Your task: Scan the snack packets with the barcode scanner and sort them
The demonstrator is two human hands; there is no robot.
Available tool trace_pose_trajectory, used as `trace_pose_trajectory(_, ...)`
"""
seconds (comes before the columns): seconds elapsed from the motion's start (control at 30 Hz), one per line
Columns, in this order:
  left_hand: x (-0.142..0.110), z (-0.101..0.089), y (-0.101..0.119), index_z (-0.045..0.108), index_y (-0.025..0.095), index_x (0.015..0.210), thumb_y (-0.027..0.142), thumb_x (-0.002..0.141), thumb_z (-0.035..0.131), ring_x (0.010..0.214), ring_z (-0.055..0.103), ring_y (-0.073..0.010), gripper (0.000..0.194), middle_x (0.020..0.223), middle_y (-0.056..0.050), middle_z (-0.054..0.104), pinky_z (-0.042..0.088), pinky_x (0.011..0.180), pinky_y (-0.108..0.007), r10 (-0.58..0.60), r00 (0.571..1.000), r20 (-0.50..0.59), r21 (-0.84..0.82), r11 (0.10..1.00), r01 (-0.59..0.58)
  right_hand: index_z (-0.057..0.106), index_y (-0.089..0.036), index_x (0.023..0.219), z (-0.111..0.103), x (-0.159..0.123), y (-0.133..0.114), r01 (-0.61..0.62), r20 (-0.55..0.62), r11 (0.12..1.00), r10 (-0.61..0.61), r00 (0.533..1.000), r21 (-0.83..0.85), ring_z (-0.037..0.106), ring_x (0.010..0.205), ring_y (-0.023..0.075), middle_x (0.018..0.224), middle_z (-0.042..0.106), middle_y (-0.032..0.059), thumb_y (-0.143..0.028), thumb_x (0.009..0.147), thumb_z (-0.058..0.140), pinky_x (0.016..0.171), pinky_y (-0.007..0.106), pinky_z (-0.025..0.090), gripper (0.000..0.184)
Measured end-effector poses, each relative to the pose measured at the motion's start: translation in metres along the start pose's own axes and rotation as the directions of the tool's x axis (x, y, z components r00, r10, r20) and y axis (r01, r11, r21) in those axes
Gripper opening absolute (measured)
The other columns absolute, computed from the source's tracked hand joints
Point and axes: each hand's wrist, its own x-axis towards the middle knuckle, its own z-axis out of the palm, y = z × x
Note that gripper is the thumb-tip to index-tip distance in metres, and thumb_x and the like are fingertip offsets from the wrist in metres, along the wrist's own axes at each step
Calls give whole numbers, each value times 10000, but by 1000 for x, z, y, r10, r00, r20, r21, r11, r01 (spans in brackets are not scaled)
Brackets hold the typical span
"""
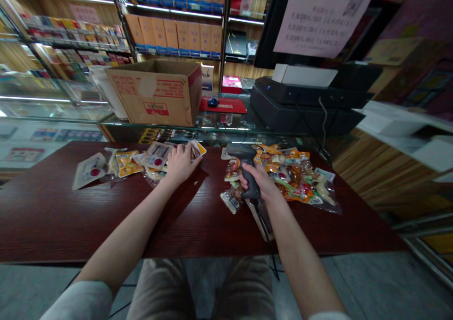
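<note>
My right hand (257,178) is wrapped round the handle of a dark grey barcode scanner (250,181), its head turned left and its cable running down off the table. Beneath and beside it lies a heap of sealed snack packets (297,178), many orange or clear. My left hand (181,163) rests on a second group of packets, fingers bent over a white-and-orange snack packet (199,148) that shows between thumb and index finger; part of it is hidden. Left of that hand lie a beige packet (155,155), an orange packet (128,164) and a pale packet (91,170).
A dark red wooden table (198,221) spans the front. Behind it, a glass counter (226,130) bears an open cardboard box (155,96), a computer mouse (213,102) on a red mat and a black cash-register unit (300,105). Stocked shelves (173,11) line the back.
</note>
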Motion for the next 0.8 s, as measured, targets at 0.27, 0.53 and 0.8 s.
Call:
trace_pose_trajectory(0.27, -1, 12, -33, 587, 150, 1323, 372, 905, 501, 1367, 342, -455, 481, 1467, -233, 463, 102, 1127, -652, 121, 993, 12, 621, 777, -102, 558, -194, 911, -16, -8, -22, -31, -109, 992, 18, 994, -122, 440, 375, 80, 465, 514, -72, -493, 736, 712, 382, 195, 376, 379)
trace_pose_trajectory(0.53, 18, 3, -43, 655, 90, 1223, 277, 861, 469, 1412, 275, -496, 447, 1390, -289, 522, 54, 1075, -744, 78, 996, -33, 730, 683, -30, 559, -197, 893, -46, -17, -52, -11, -171, 978, -26, 985, -210, 457, 397, 88, 487, 536, -61, -455, 710, 766, 371, 199, 369, 378)
trace_pose_trajectory(0.8, 64, 90, 30, 584, 183, 1222, 461, 799, 644, 1298, 480, -394, 510, 1365, -229, 540, 293, 1091, -545, 185, 945, 271, 178, 955, -238, 566, -192, 941, -93, -25, -41, 21, -108, 1000, -21, 994, 2, 427, 434, 55, 733, 659, -7, -426, 692, 785, 371, 186, 330, 406)
